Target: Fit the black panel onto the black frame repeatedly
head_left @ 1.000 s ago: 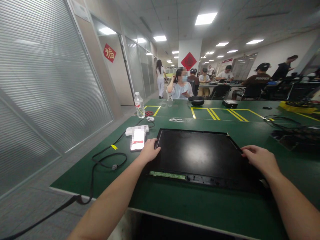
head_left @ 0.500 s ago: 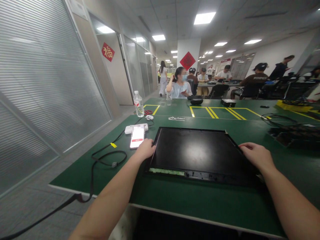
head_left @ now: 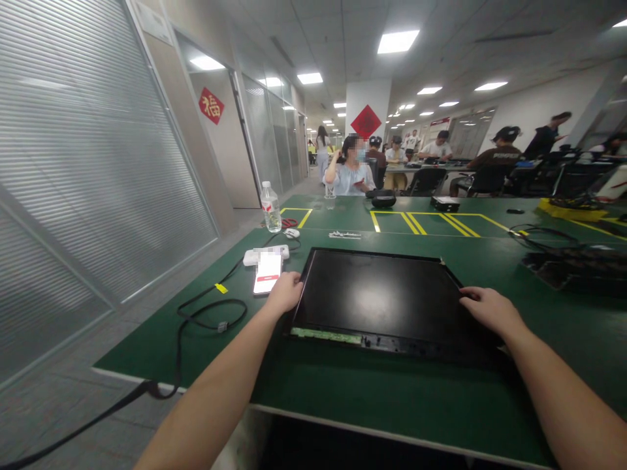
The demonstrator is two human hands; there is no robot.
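Note:
A flat black monitor panel (head_left: 377, 294) lies face up on the green table (head_left: 343, 391), with a strip of green circuit board along its near edge. My left hand (head_left: 285, 292) grips the panel's left edge, fingers curled over it. At the right edge my right hand (head_left: 490, 310) rests with its fingers bent over the rim. A phone (head_left: 267, 273) with a lit white screen lies just left of my left hand.
A white power bank (head_left: 264, 254) and a black cable (head_left: 210, 313) lie left of the panel. A water bottle (head_left: 270, 206) stands at the back left. Dark gear and cables (head_left: 563, 261) sit on the right. Several people sit or stand at tables behind.
The panel and both hands have shifted slightly away from the table's near edge. The grip on both sides has stayed the same.

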